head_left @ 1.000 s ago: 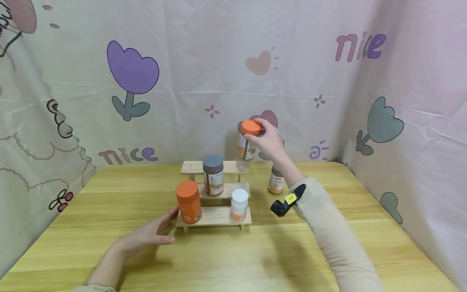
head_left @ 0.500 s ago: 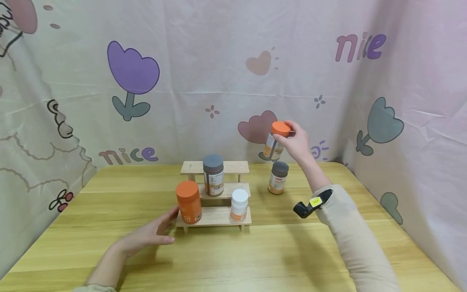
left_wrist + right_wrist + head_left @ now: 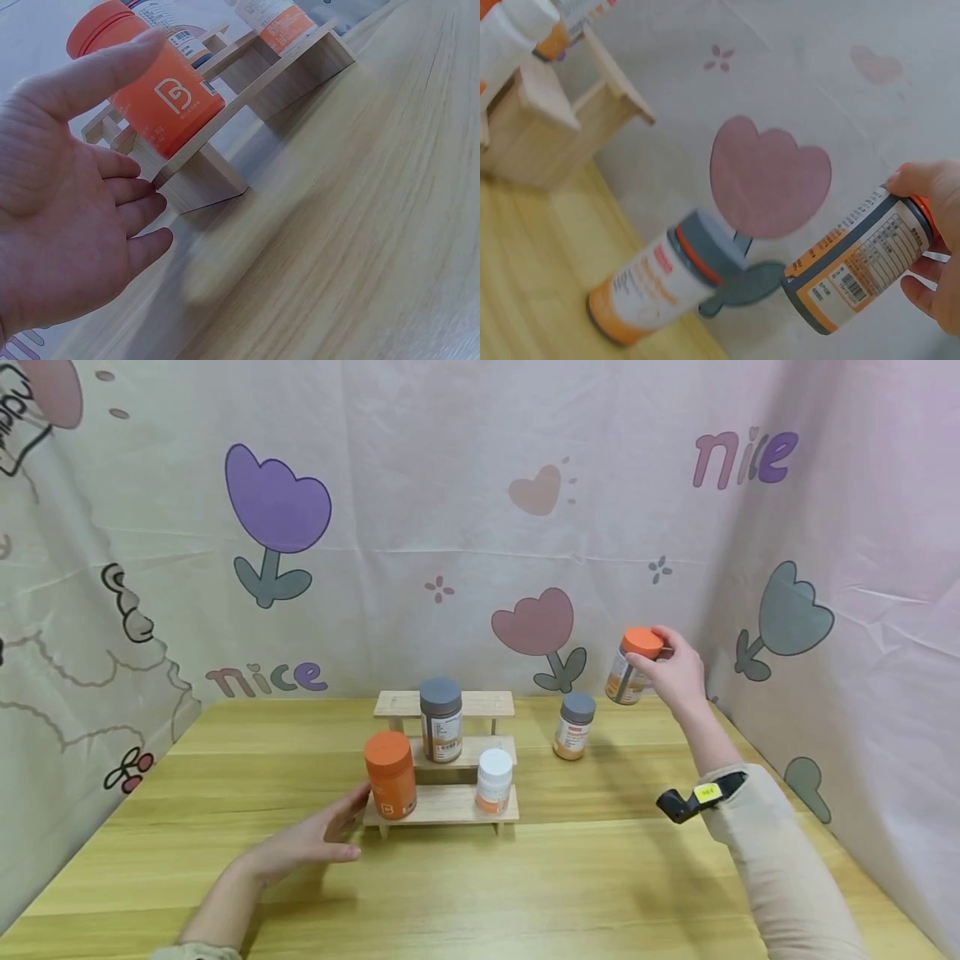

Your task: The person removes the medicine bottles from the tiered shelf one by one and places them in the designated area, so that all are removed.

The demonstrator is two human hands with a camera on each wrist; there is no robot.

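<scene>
My right hand (image 3: 677,672) grips an orange-capped bottle (image 3: 626,678) near its cap and holds it tilted above the table's back right. In the right wrist view the bottle's label (image 3: 855,281) shows a barcode. My left hand (image 3: 300,845) has its fingers extended at the left end of a three-step wooden shelf (image 3: 442,804), beside an orange jar (image 3: 392,781). In the left wrist view the fingertips (image 3: 154,241) reach the shelf's corner. A white bottle (image 3: 494,783) stands on the lowest step, and a grey-capped bottle (image 3: 442,724) on the middle one.
Another grey-capped bottle (image 3: 575,727) stands on the wooden table (image 3: 465,893), right of the shelf. A printed curtain (image 3: 420,518) hangs behind the table and along both sides. A black wrist camera (image 3: 690,802) sits on the right forearm.
My right hand has carried the orange-capped bottle rightward, from above the shelf past the standing grey-capped bottle, and slightly lower. The left hand has stayed at the shelf.
</scene>
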